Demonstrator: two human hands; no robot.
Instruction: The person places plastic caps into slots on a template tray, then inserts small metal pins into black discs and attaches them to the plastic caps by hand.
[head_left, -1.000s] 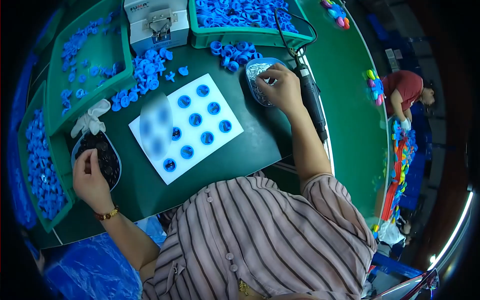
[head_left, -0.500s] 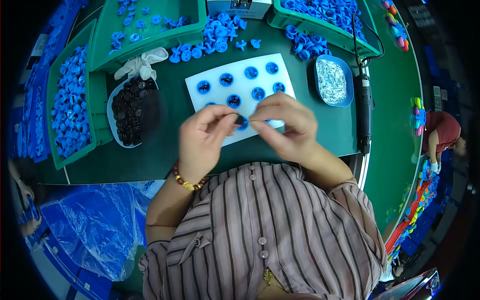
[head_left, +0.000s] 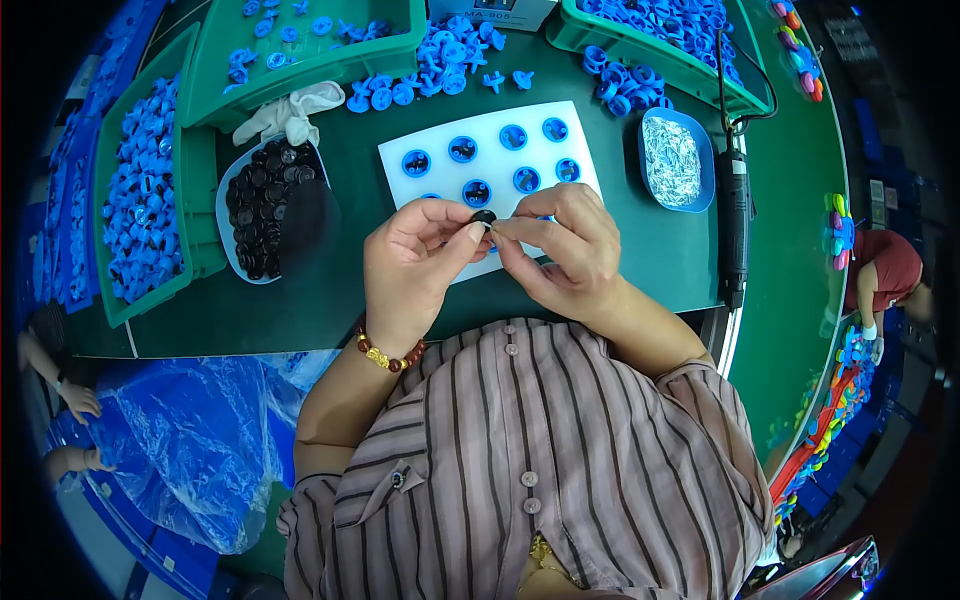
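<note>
The small disc [head_left: 484, 215] pinched in the fingers is black, like the heap of discs [head_left: 262, 200] in the pale blue tub [head_left: 228, 240]. The board [head_left: 443, 180] is plain white, dotted with rows of bright blue cups [head_left: 526, 180] that are dark inside. Shiny silver pins [head_left: 670, 155] fill a blue dish [head_left: 706, 178]. The table [head_left: 335, 310] is deep green, the bins [head_left: 340, 68] a lighter green, and the loose parts [head_left: 440, 60] bright blue. The cloth [head_left: 288, 115] is white and the corded tool [head_left: 734, 230] black. Dark vertical stripes run down a dusty mauve shirt [head_left: 480, 420]; the bracelet [head_left: 388, 358] mixes reddish-brown and gold beads.
</note>
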